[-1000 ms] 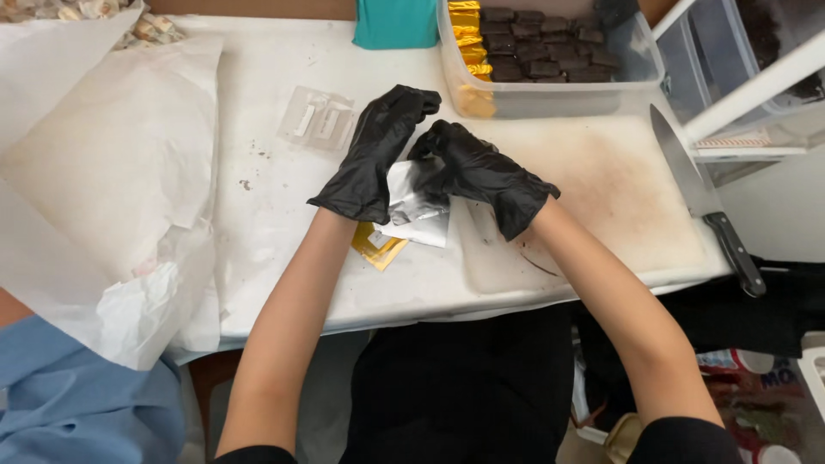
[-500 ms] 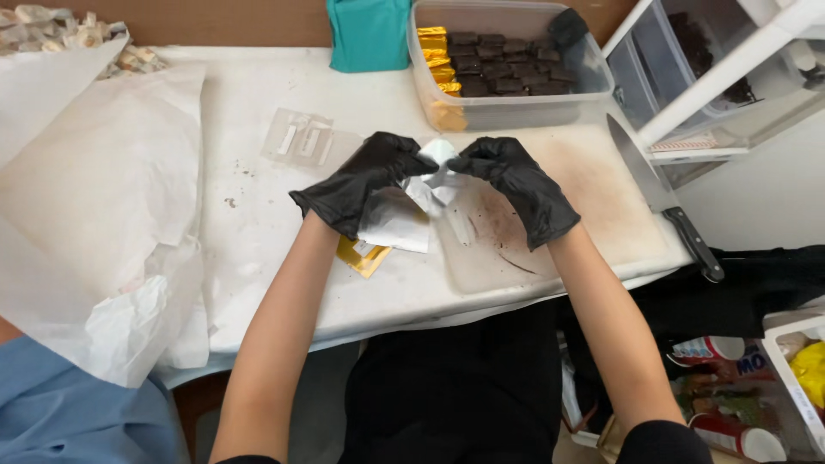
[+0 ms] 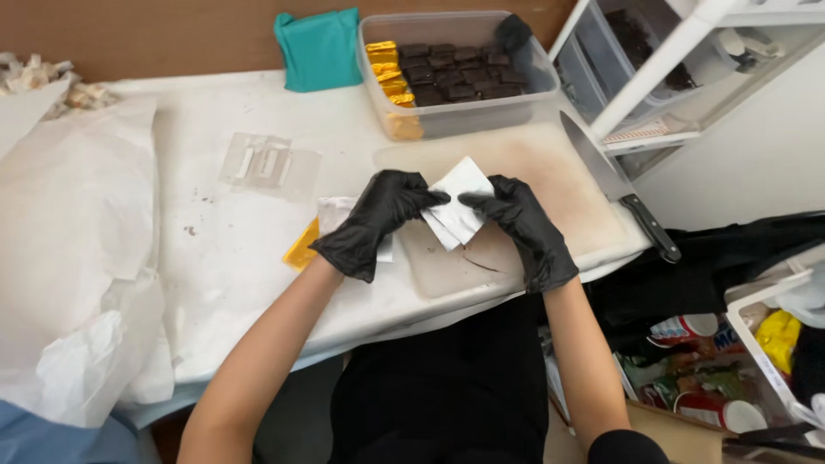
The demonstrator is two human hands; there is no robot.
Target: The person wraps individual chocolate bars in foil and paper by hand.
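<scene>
Holding a small square of white wrapping paper [image 3: 457, 204] between them, the left hand [image 3: 378, 222] and right hand [image 3: 516, 225], both in black gloves, pinch its opposite edges with fingertips closed, just above the pale cutting board [image 3: 550, 172] at the front of the white-covered table [image 3: 223, 258]. I cannot tell whether anything lies inside the paper.

Largest risk, as I judge it: the big sheets of white paper [image 3: 69, 241] draped over the table's left end hang past the edge and could slide off if brushed by an elbow. Next, the kitchen knife [image 3: 614, 185] lies on the board's right side with its black handle over the table edge, near the right wrist; a nudge could drop it. Lastly, the thin paper could tear or slip, since only fingertips grip it.

Containers: the clear plastic tub [image 3: 455, 120] behind the board holds rows of dark brown squares [image 3: 451, 73] with gold-foil-wrapped pieces [image 3: 387, 73] along its left side. A flat clear plastic tray [image 3: 266, 163] on the table looks empty.
</scene>
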